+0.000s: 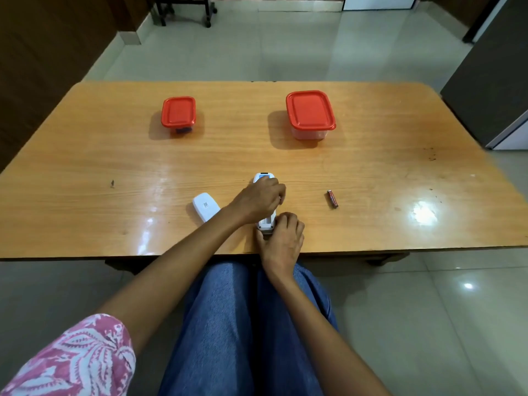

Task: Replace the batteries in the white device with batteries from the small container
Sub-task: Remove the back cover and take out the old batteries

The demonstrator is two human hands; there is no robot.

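The white device (267, 223) lies lengthwise near the table's front edge, its battery bay facing up. My left hand (258, 200) grips its upper half from above. My right hand (283, 241) holds its near end, fingers curled at the bay. Its white back cover (205, 207) lies loose on the table just left of the device. One red battery (332, 198) rests on the table to the right. The small container (178, 114) with a red lid stands closed at the back left, with dark items showing through its clear wall.
A larger clear container with a red lid (310, 113) stands at the back right. The wooden table (114, 155) has its front edge right at my knees. A grey cabinet (497, 81) stands beyond the right corner.
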